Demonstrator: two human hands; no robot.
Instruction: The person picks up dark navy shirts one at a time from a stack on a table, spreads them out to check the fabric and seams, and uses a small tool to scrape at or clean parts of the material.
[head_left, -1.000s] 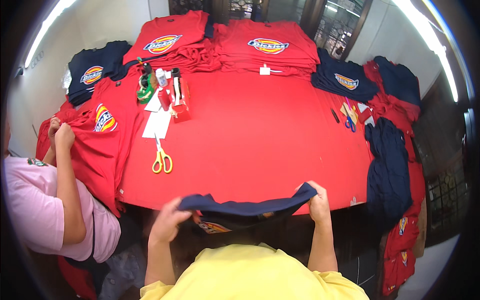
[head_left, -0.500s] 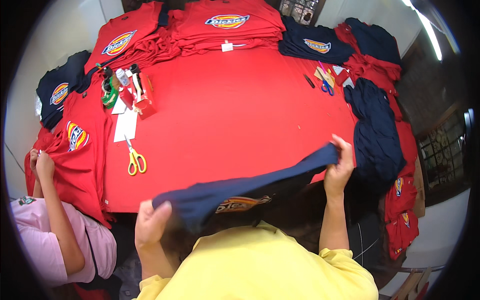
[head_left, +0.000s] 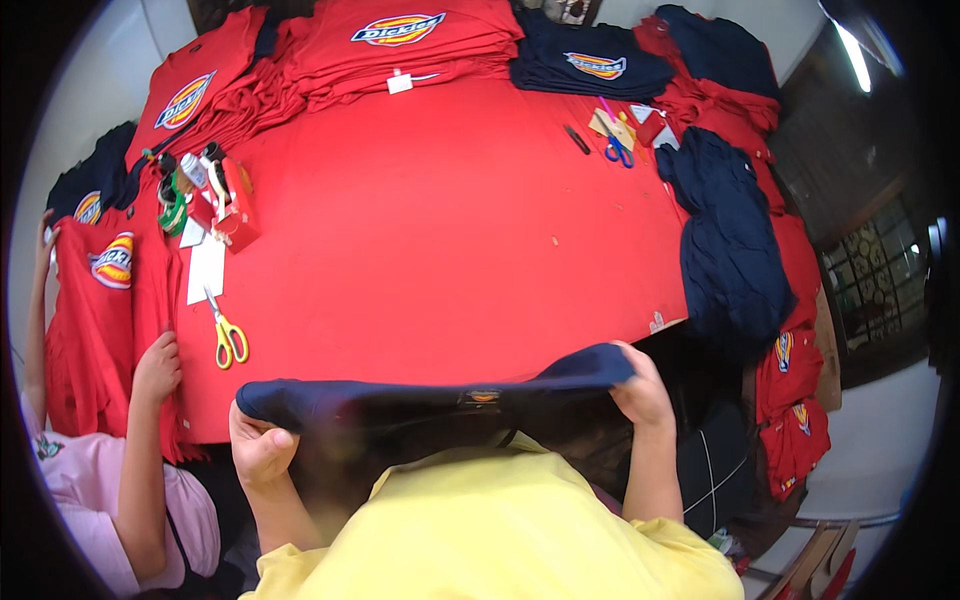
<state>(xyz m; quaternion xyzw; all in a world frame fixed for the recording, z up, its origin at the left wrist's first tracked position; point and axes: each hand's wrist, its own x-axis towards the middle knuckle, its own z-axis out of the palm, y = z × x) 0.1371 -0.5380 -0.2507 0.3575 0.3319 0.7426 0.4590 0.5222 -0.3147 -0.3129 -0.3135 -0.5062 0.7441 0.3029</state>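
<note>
Navy garment [head_left: 370,397] spanned between left hand [head_left: 262,448] and right hand [head_left: 643,394], at red tabletop's [head_left: 430,250] near edge; scissors [head_left: 230,343] on tabletop's left.

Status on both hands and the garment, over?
Left hand, right hand: both gripping navy garment, spread between them. Yellow-handled scissors on red table, apart from garment.

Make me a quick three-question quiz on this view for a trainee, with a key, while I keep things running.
1. True or false: the yellow-handled scissors lie on the red table, to the left of the blue-handled scissors.
2. Fill in the colour: the left hand and the right hand hold a ____ garment between them.
3. What lies by the blade tips of the yellow-handled scissors?
A) a pink pen
B) a white paper
C) a navy shirt

Key: 1. True. 2. Dark blue. 3. B.
</note>
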